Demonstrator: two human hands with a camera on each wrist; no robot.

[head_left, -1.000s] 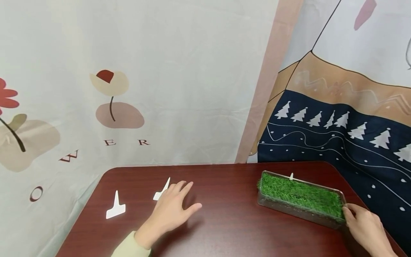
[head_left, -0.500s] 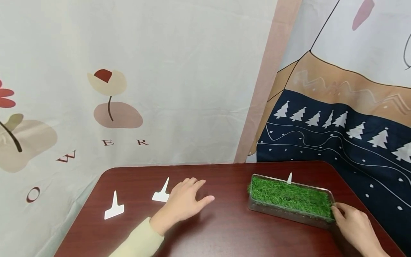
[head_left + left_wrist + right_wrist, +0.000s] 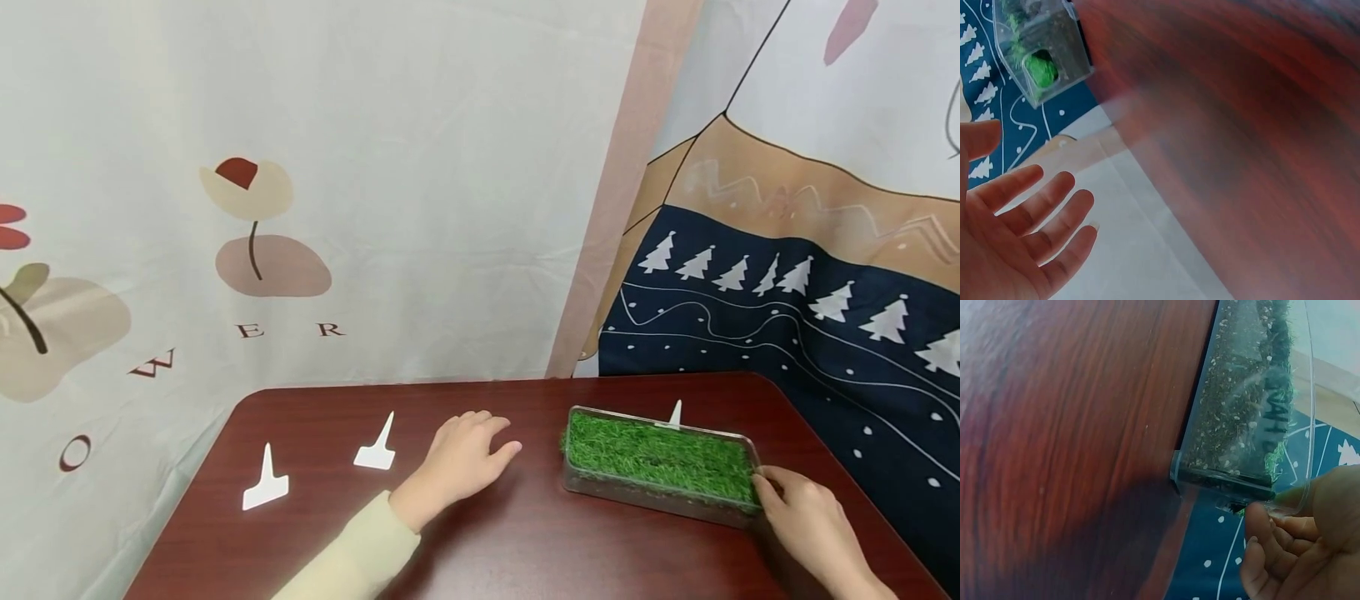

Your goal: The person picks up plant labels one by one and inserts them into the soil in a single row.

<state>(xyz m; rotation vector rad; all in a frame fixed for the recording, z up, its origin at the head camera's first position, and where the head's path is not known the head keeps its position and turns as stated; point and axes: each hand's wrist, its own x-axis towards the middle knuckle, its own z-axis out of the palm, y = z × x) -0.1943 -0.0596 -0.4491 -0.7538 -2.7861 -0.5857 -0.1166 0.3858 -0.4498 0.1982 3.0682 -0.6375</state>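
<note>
At the right end of the grass tray (image 3: pixel 645 493), in the head view, your right hand (image 3: pixel 806 508) pinches the rim; the tray has moved leftward over the bench (image 3: pixel 540 542), farther from its right edge. Left of the tray, your left hand (image 3: pixel 463 457) has come nearer, uncovering the closer white marker (image 3: pixel 375 456); another marker (image 3: pixel 266 490) lies farther left, a third marker (image 3: pixel 677 413) just behind. That seems to bring the tray's left end within easy reach. Bench surface in front gives you room. In the left wrist view, your left hand spreads, holding nothing, apart from the tray. In the right wrist view, your right hand pinches its corner; whether the base is lifted, I cannot tell.
</note>
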